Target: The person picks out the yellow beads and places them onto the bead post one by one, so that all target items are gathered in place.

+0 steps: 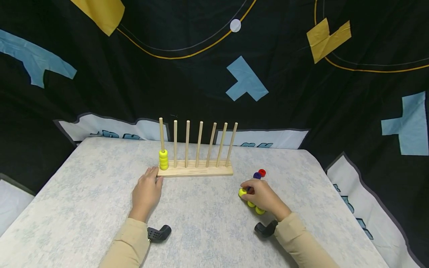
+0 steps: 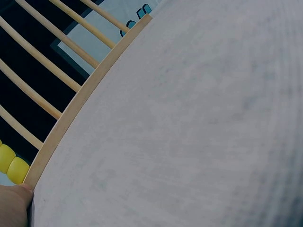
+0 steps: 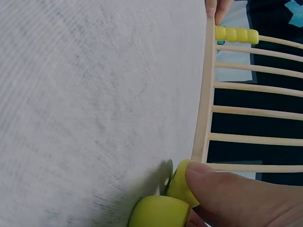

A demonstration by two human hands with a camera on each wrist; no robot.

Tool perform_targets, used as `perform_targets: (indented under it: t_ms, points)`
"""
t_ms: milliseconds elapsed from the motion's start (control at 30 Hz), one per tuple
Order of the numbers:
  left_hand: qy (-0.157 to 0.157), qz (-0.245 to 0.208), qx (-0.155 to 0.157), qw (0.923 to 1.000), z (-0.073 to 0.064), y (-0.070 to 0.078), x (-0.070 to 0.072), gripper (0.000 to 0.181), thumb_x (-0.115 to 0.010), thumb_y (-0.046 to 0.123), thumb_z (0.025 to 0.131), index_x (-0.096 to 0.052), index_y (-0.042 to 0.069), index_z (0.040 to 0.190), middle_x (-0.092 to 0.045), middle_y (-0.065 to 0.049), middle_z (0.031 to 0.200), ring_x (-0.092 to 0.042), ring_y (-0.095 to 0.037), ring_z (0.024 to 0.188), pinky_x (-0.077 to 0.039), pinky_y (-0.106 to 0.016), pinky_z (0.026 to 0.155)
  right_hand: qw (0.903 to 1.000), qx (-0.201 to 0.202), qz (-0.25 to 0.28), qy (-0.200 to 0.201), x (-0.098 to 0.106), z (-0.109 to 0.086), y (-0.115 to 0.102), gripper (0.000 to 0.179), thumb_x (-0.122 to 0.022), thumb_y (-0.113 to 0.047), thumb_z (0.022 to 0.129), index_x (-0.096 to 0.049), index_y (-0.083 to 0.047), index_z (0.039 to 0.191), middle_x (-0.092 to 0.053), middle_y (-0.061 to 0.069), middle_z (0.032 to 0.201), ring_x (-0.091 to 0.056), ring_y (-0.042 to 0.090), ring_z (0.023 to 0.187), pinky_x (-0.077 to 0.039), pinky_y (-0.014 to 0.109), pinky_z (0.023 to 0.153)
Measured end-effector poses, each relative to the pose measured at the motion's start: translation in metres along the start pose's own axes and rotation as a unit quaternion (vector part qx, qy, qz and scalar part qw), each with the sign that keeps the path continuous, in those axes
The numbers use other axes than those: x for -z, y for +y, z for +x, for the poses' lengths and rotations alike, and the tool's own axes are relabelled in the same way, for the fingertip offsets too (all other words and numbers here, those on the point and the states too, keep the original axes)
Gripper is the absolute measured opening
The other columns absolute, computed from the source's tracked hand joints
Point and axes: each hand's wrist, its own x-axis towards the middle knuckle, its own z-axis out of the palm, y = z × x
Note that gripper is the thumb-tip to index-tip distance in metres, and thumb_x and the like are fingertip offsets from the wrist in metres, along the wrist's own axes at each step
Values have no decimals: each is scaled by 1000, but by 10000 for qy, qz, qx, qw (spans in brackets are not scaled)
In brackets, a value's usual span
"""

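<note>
A wooden peg stand [image 1: 197,172] with several upright pegs is at the table's far side. Yellow beads [image 1: 163,160] are stacked on its leftmost peg; the other pegs are bare. My left hand [image 1: 146,191] holds the left end of the base, thumb along the front edge. On the right, my right hand [image 1: 263,195] pinches a yellow bead [image 3: 179,184] between thumb and fingers, close over the table. Another yellow bead [image 3: 160,211] is right beside it in the right wrist view. Two loose yellow beads [image 1: 260,210] show under the right hand in the head view.
Beyond the right hand lie a dark blue bead [image 1: 257,175] and a red bead [image 1: 262,172], with another blue one partly hidden by the fingers. The pale mottled table [image 1: 201,223] reaches back to a black patterned cloth [image 1: 187,82].
</note>
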Motion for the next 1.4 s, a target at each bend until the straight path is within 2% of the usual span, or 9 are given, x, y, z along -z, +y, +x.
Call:
perform_targets:
  t_ms: [133, 367, 567, 833, 1000, 1200, 1400]
  points:
    - [15, -5, -27, 10000, 0, 0, 0, 48, -53, 21, 103, -46, -4, 144, -46, -25, 149, -41, -44, 141, -37, -63, 112, 9999, 116, -38, 22, -1, 1, 1, 29, -80, -11, 84, -74, -6, 112, -71, 4, 108, -62, 9, 84, -56, 24, 71]
    - [21, -1, -28, 10000, 1, 0, 1, 48, -53, 20, 103, -46, -4, 144, -46, -25, 149, -42, -44, 140, -38, -63, 111, 9999, 139, 5, -23, -3, 0, 0, 27, -81, -14, 84, -73, -9, 109, -72, -1, 95, -63, 6, 80, -54, 23, 70]
    - [20, 9, -19, 10000, 1, 0, 2, 49, -54, 20, 103, -46, -5, 144, -46, -25, 149, -42, -44, 140, -37, -63, 112, 9991, 43, 408, 134, -3, 4, -7, 29, -81, -15, 83, -73, -10, 110, -71, -2, 104, -64, 9, 86, -57, 26, 76]
    - [35, 8, 7, 10000, 0, -1, 1, 48, -54, 20, 103, -46, -4, 143, -46, -25, 148, -42, -45, 140, -37, -63, 112, 9939, 475, 875, 483, 5, 16, -35, 32, -80, -19, 85, -72, -8, 113, -70, -1, 108, -66, 13, 95, -58, 31, 88]
    - [-1, -5, 11, 10000, 0, -2, 1, 48, -53, 21, 103, -46, -4, 144, -46, -25, 149, -42, -45, 140, -38, -64, 110, 9885, 727, 1161, 648, 10, 27, -55, 29, -80, -17, 86, -72, -11, 112, -70, -1, 109, -66, 14, 95, -59, 30, 89]
    - [-66, -23, -1, 10000, 1, -3, 0, 50, -51, 22, 104, -44, -4, 145, -44, -25, 151, -41, -47, 139, -40, -68, 105, 9843, 1089, 1127, 807, 17, 43, -77, 30, -79, -17, 86, -72, -10, 115, -71, 1, 112, -67, 14, 96, -60, 31, 89]
    - [-100, -23, 44, 9999, 1, -2, -1, 50, -51, 24, 104, -44, -3, 146, -44, -24, 151, -41, -46, 140, -39, -68, 106, 9795, 1311, 1131, 1031, 26, 57, -97, 33, -77, -18, 88, -71, -9, 119, -72, 4, 115, -69, 18, 101, -60, 31, 91]
